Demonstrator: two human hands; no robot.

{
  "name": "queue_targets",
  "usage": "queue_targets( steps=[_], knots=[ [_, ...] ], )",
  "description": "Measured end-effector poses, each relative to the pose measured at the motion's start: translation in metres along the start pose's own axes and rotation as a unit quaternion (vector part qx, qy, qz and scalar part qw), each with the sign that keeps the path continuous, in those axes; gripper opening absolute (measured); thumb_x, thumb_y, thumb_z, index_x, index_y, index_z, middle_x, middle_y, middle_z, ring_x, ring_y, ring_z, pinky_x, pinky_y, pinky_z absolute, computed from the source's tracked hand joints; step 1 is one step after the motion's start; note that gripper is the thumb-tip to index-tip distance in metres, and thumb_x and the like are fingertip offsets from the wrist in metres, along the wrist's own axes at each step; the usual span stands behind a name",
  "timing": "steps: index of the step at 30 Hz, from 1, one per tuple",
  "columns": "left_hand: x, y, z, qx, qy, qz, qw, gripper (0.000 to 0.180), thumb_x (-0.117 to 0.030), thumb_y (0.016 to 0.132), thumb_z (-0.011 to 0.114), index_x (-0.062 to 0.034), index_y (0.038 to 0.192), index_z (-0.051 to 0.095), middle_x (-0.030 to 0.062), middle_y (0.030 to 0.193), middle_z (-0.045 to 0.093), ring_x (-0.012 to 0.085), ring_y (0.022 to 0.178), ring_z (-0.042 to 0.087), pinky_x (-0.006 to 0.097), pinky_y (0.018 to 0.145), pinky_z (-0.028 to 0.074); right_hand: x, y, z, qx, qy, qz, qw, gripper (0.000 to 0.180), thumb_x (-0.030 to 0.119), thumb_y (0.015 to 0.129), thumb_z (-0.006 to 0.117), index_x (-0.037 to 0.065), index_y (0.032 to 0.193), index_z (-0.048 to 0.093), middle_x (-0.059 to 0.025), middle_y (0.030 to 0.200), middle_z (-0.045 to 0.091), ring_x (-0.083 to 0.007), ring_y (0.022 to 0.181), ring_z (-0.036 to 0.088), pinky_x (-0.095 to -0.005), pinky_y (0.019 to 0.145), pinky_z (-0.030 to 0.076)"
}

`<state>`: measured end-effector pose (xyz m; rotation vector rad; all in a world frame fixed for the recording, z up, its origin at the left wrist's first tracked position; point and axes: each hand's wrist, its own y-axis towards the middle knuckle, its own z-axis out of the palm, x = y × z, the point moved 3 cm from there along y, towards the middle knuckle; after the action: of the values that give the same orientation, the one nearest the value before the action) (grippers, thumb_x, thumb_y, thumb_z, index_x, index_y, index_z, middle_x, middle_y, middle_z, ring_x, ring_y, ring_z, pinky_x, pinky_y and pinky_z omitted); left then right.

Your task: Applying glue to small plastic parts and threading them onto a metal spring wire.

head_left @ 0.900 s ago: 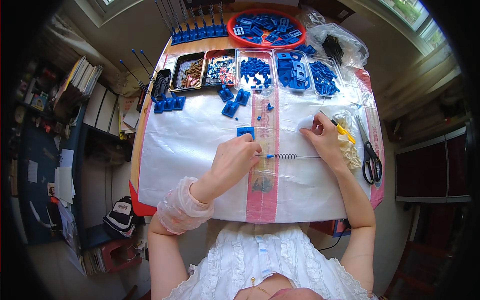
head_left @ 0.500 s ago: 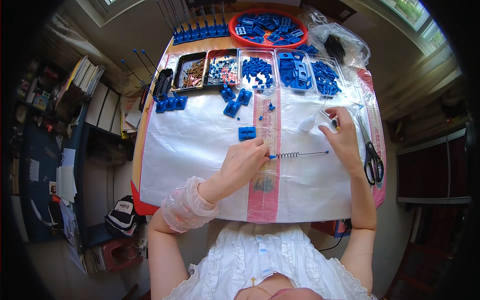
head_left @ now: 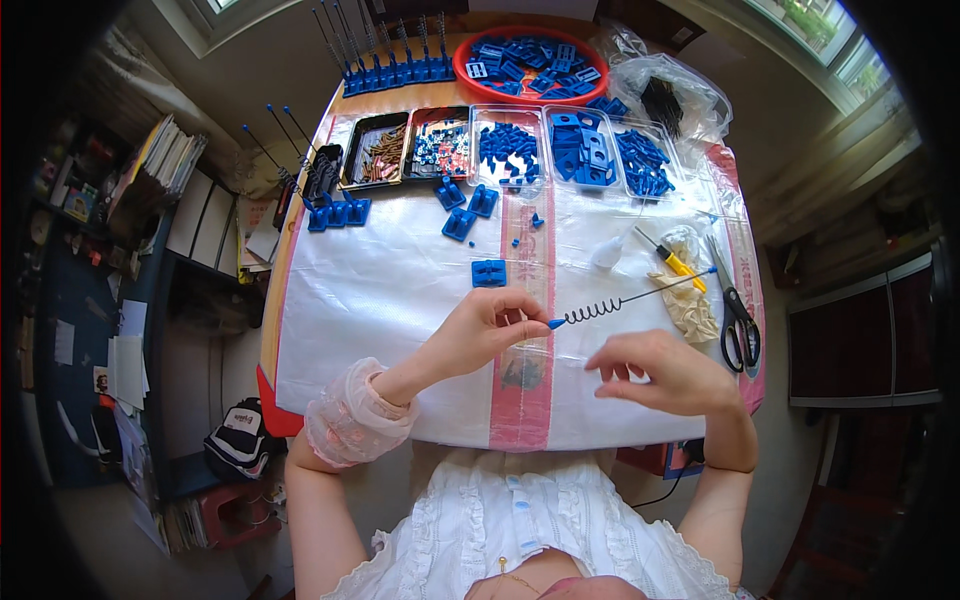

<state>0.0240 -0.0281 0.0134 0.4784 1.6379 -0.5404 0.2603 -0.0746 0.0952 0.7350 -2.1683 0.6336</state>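
Note:
Between the thumb and fingers of my left hand (head_left: 492, 322) is the blue cone end of a black spring rod (head_left: 594, 311). The rod points right and slightly away, its coil near the cone and a small blue tip at the far end. My right hand (head_left: 660, 368) hovers to the right, just below the rod, fingers loosely bent and apart, holding nothing. A blue base clip (head_left: 489, 273) lies just beyond my left hand. Past the rod stands a white squeeze bottle (head_left: 607, 252) with a thin nozzle.
A yellow-handled screwdriver (head_left: 684, 268) and a cream cloth (head_left: 692, 308) lie right, beside black-handled scissors (head_left: 740, 325). Trays (head_left: 508, 186) of screws, nuts and blue parts line the back, before a red basin (head_left: 460, 72). Assembled spring pieces (head_left: 340, 213) stand at left.
My right hand has come back toward me and leftward from beside the screwdriver, uncovering it and the cloth. My left hand has raised the spring rod, and its far end now tilts away.

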Motion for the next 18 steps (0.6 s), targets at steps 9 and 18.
queue_targets(
  steps=[9, 18],
  knots=[
    [0.009, 0.004, 0.001, 0.028, -0.185, -0.044, 0.981, 0.016, -0.018, 0.100, 0.071, -0.0041, 0.107, 0.074, -0.0058, 0.084, 0.065, 0.0009, 0.070, 0.051, 0.019, 0.061, 0.039, -0.023, 0.052, 0.017, -0.207, 0.351, -0.040, 0.912, 0.027, 0.008, 0.099, 0.070, -0.003, 0.123, 0.065, -0.0061, 0.111, 0.070, -0.0102, 0.099, 0.067, -0.0263, 0.086, 0.054],
    [0.009, 0.002, -0.012, 0.031, -0.250, -0.050, 0.967, 0.017, -0.020, 0.104, 0.065, -0.0060, 0.111, 0.072, -0.0060, 0.090, 0.065, 0.0017, 0.073, 0.052, 0.020, 0.065, 0.041, -0.014, 0.086, 0.013, -0.206, 0.372, -0.062, 0.903, 0.022, 0.005, 0.097, 0.071, -0.003, 0.117, 0.066, -0.0069, 0.106, 0.072, -0.0124, 0.097, 0.070, -0.0277, 0.084, 0.057]
  ],
)
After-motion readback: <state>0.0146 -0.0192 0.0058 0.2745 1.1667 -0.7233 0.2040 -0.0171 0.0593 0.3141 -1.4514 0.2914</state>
